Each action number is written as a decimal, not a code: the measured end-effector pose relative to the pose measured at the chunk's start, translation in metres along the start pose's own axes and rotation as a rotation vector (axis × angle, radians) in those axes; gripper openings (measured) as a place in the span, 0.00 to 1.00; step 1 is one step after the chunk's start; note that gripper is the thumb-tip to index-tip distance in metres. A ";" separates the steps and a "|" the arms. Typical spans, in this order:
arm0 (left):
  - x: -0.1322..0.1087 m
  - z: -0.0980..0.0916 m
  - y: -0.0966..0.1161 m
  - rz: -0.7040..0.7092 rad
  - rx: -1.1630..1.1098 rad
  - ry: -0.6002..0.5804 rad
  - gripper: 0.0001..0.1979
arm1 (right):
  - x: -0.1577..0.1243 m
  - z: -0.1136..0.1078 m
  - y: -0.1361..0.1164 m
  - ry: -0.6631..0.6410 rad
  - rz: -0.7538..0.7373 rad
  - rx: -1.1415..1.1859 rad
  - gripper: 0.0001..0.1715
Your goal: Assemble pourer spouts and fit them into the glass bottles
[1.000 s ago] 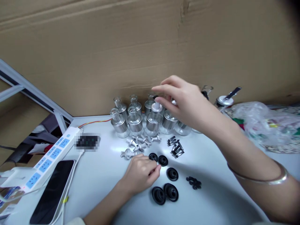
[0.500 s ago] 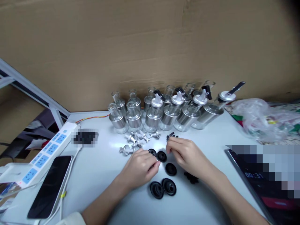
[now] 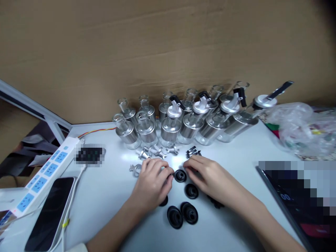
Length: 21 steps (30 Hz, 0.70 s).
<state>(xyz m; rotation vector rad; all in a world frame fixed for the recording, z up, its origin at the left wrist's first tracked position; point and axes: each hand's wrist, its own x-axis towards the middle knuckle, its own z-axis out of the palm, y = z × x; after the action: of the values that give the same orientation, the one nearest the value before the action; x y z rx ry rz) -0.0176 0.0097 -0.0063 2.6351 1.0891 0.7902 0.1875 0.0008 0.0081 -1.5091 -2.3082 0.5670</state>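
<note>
My left hand (image 3: 153,182) is closed, its fingers curled down beside a loose group of silver pourer spouts (image 3: 156,150). A dark edge shows at its thumb and fingertip, but what they hold is hidden. My right hand (image 3: 207,173) has its fingers bent and pressed together just right of a round black stopper (image 3: 180,175); anything in the pinch is hidden. Nearer me lie another black stopper (image 3: 191,191) and a pair of larger-looking ones (image 3: 189,212). Small black levers (image 3: 193,151) sit beyond my right fingers.
Glass bottles with steel bands (image 3: 147,131) stand in two rows along the cardboard wall (image 3: 157,52); several carry silver pourers (image 3: 201,106). At left are a power strip (image 3: 43,178) and a phone (image 3: 49,213). A tablet (image 3: 286,206) and plastic bags (image 3: 299,129) are at right.
My left hand has moved slightly up, over where a black stopper lay beside its fingers. My right hand has shifted little, its fingers closer to the middle stopper. The view has moved nearer.
</note>
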 end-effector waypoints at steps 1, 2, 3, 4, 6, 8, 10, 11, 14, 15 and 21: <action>0.000 0.001 0.000 -0.038 0.026 0.010 0.07 | 0.000 0.001 0.000 0.004 0.002 -0.004 0.12; 0.000 0.001 -0.001 -0.077 0.050 0.009 0.07 | 0.000 0.001 0.001 0.007 0.005 -0.007 0.12; -0.001 0.003 -0.002 -0.113 0.064 -0.004 0.08 | 0.000 0.001 0.001 0.012 0.005 -0.012 0.13; -0.001 0.004 -0.002 -0.139 0.068 -0.026 0.09 | 0.000 0.001 0.001 0.019 0.004 -0.018 0.13; -0.002 0.006 -0.002 -0.154 0.044 -0.087 0.11 | -0.001 0.001 0.000 0.034 0.002 -0.027 0.12; -0.004 0.007 -0.001 -0.142 0.001 -0.152 0.13 | -0.002 0.002 0.000 0.012 0.007 -0.019 0.13; -0.004 0.006 0.000 -0.131 -0.029 -0.198 0.13 | -0.003 0.002 -0.001 -0.039 0.012 0.003 0.15; -0.004 0.006 0.000 -0.127 -0.036 -0.213 0.13 | -0.004 0.003 -0.002 -0.063 0.009 0.020 0.15; -0.002 0.003 0.000 -0.100 -0.042 -0.232 0.11 | -0.005 0.003 -0.006 -0.120 0.007 0.086 0.17; -0.002 0.003 0.000 -0.082 -0.046 -0.234 0.11 | -0.006 0.003 -0.008 -0.140 0.013 0.112 0.17; -0.001 0.003 0.001 0.010 -0.111 -0.233 0.10 | -0.008 0.003 -0.017 -0.245 -0.002 0.207 0.16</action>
<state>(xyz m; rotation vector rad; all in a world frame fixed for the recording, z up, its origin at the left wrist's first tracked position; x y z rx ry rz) -0.0162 0.0080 -0.0085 2.5616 0.9429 0.5124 0.1760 -0.0135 0.0132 -1.4069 -2.3375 1.0069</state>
